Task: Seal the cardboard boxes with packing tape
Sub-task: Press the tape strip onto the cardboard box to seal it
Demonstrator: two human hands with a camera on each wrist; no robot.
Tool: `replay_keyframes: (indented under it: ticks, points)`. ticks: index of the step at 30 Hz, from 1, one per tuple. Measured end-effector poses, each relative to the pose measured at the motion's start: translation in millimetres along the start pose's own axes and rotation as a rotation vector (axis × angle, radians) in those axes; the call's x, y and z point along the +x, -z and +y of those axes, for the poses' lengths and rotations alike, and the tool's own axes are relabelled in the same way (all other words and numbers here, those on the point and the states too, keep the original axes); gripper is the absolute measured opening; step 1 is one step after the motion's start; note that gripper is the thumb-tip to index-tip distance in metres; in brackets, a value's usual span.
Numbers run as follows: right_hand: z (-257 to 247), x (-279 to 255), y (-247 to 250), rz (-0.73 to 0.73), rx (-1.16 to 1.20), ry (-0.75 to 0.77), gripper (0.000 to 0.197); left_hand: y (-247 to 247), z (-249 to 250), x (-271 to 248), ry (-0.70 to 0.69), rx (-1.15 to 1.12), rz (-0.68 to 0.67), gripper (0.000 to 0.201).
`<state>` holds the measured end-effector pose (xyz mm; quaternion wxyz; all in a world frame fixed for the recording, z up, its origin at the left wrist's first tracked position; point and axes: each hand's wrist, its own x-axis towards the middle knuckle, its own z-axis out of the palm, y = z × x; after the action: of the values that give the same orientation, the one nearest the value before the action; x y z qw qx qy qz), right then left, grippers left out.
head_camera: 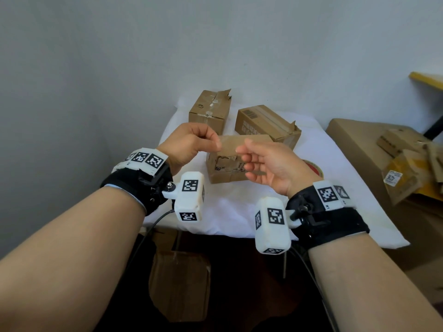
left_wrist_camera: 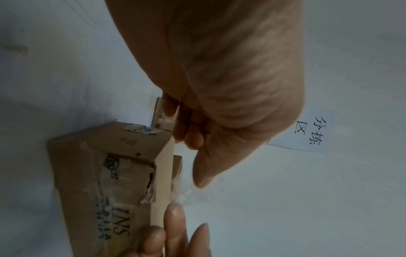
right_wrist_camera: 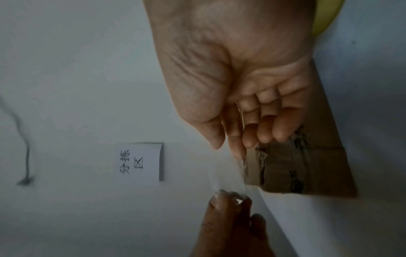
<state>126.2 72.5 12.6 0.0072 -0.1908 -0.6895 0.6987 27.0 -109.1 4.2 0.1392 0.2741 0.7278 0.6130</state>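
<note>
A short strip of clear packing tape (head_camera: 229,144) stretches between my two hands, above a worn cardboard box (head_camera: 227,171) at the middle of the white-covered table (head_camera: 230,212). My left hand (head_camera: 215,143) pinches the strip's left end between thumb and fingers. My right hand (head_camera: 241,150) pinches the other end, its remaining fingers loosely spread. In the left wrist view the tape (left_wrist_camera: 184,193) is a faint film beside that box (left_wrist_camera: 105,173). The right wrist view shows the tape (right_wrist_camera: 228,184) running from my right hand (right_wrist_camera: 232,151) to my left fingertips (right_wrist_camera: 230,200). A tape roll (head_camera: 316,168) lies behind my right hand.
Two more cardboard boxes stand at the back of the table, one on the left (head_camera: 209,109) and one on the right (head_camera: 266,123). A large carton (head_camera: 354,144) with flattened cardboard scraps sits to the right. Another box (head_camera: 179,283) lies under the table. A paper sign (right_wrist_camera: 138,163) hangs on the wall.
</note>
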Motion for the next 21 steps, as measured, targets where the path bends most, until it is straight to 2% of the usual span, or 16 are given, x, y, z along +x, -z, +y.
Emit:
replay_keyframes:
  ticks: [5, 9, 12, 13, 15, 18, 19, 21]
  points:
    - [-0.4, 4.1, 3.2, 0.177, -0.254, 0.079, 0.032, -7.4, 5.5, -0.8, -0.007, -0.010, -0.071, 0.018]
    - [-2.5, 0.7, 10.1, 0.096, -0.303, 0.177, 0.029, -3.0, 5.3, 1.1, 0.013, -0.022, -0.070, 0.009]
    - [-2.7, -2.1, 8.2, 0.042, -0.343, 0.243, 0.012, -2.6, 1.8, 1.7, 0.039, 0.011, -0.071, 0.013]
    - [-2.2, -2.9, 6.8, 0.041, -0.357, 0.253, 0.007, -3.1, 1.6, 1.6, 0.046, 0.022, -0.068, 0.013]
    - [-0.5, -1.6, 5.2, 0.056, -0.379, 0.256, 0.012, -4.2, 2.3, 1.6, 0.056, 0.028, -0.050, 0.012]
    - [-2.2, 0.9, 3.5, 0.100, -0.316, 0.211, 0.005, -5.4, 1.9, 3.8, 0.052, 0.015, 0.016, 0.009]
    - [-2.9, 2.1, 3.7, 0.119, -0.281, 0.189, 0.003, -4.8, 1.6, 4.7, 0.048, -0.003, 0.039, 0.013]
    - [-3.8, 4.7, 4.7, 0.154, -0.209, 0.141, 0.004, -1.0, -0.6, 6.2, 0.047, -0.059, 0.080, 0.035]
